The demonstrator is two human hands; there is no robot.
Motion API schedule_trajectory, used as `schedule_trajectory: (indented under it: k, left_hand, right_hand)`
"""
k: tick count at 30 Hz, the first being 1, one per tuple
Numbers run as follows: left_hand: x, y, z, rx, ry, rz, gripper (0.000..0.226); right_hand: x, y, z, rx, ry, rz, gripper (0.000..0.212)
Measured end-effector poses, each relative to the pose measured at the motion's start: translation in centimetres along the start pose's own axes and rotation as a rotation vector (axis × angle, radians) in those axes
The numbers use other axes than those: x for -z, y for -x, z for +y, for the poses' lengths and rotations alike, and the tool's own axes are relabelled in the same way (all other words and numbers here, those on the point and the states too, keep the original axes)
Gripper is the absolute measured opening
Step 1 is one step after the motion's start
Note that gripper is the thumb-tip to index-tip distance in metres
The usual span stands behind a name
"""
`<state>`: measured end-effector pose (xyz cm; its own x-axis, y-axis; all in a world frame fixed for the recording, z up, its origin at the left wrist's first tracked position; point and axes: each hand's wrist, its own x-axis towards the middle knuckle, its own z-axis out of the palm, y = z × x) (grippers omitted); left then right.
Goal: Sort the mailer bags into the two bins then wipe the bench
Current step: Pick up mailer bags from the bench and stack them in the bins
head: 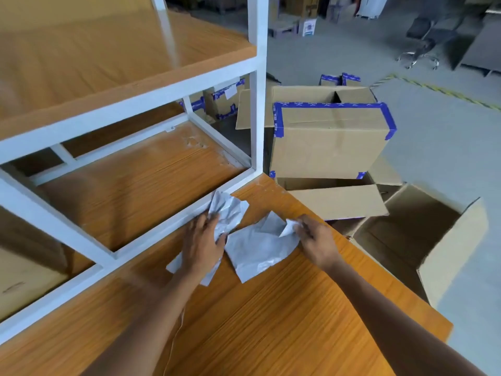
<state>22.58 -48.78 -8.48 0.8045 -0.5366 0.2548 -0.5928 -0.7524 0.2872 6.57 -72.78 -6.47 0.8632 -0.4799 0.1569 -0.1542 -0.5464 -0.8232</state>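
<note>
Now the left hand [202, 241] grips a crumpled mailer bag [230, 208] on the bench [271, 327]. The right hand [318, 241] pinches a corner of a flat mailer bag [257, 251] lying between the 2 hands.

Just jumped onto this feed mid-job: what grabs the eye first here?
Two hands working grey mailer bags at the far corner of the orange bench: the left hand grips a crumpled mailer bag by the white shelf frame, and the right hand pinches a corner of a flatter mailer bag. Beyond the bench's right edge stand a blue-taped carton and an open cardboard box.
</note>
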Motion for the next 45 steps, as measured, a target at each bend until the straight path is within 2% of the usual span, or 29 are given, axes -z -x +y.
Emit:
schedule_trajectory:
  k: [2, 5, 8, 10, 12, 15, 17, 19, 22, 25, 30, 34, 38, 40, 45]
  left_hand:
    - [0.0, 0.9, -0.2, 0.022, -0.002, 0.027, 0.055]
    - [0.4, 1.8, -0.2, 0.012, 0.024, 0.050, 0.060]
    - [1.0, 2.0, 0.0, -0.014, 0.039, 0.051, 0.061]
    - [1.1, 2.1, 0.3, -0.045, 0.005, 0.053, 0.059]
    - [1.0, 2.4, 0.7, -0.068, -0.020, 0.058, 0.057]
    - [0.7, 3.1, 1.1, -0.072, -0.077, 0.030, 0.059]
    - [0.4, 3.6, 1.0, -0.064, -0.151, -0.020, 0.061]
    - [0.3, 4.3, 1.0, -0.048, -0.169, -0.032, 0.055]
    - [0.8, 6.6, 1.2, -0.043, -0.145, -0.008, 0.041]
    - [1.6, 10.1, 1.0, -0.016, -0.123, 0.005, 0.039]
    - [4.3, 17.6, -0.7, 0.074, -0.065, 0.050, 0.040]
    - [8.6, 23.8, -3.1, 0.128, 0.031, 0.128, 0.038]
    - [14.6, 29.2, -5.8, 0.150, 0.069, 0.242, 0.037]
    - [17.5, 31.3, -6.8, 0.161, 0.083, 0.305, 0.035]
    - [25.9, 39.2, -10.4, 0.181, 0.073, 0.470, 0.039]
  right_hand:
    - [0.1, -1.0, -0.5, -0.181, -0.181, 0.033, 0.015]
    - [-0.8, -3.4, -0.5, -0.458, -0.326, 0.190, 0.025]
    - [-1.9, -5.1, -0.8, -0.603, -0.198, 0.226, 0.027]
    - [-2.4, -5.1, -2.0, -0.557, -0.007, 0.262, 0.027]
    - [-2.8, -4.3, -3.4, -0.384, 0.231, 0.300, 0.037]
    - [-4.1, -1.2, -4.4, -0.196, 0.532, 0.274, 0.045]
    - [-5.8, 1.7, -4.1, -0.155, 0.702, 0.218, 0.051]
    - [-7.2, 4.1, -3.2, -0.147, 0.788, 0.154, 0.053]
    - [-8.1, 5.3, -3.3, -0.148, 0.814, 0.104, 0.036]
    - [-8.3, 7.0, -4.8, -0.149, 0.898, 0.116, 0.024]
    - [-9.6, 13.1, -7.5, -0.144, 0.802, 0.071, 0.015]
    - [-12.2, 20.1, -10.5, -0.082, 0.627, 0.184, 0.007]
    - [-14.9, 26.8, -15.8, 0.017, 0.398, 0.318, 0.023]
    - [-15.8, 29.1, -18.5, 0.058, 0.306, 0.377, 0.023]
    - [-19.5, 35.7, -27.5, 0.197, 0.133, 0.401, 0.014]
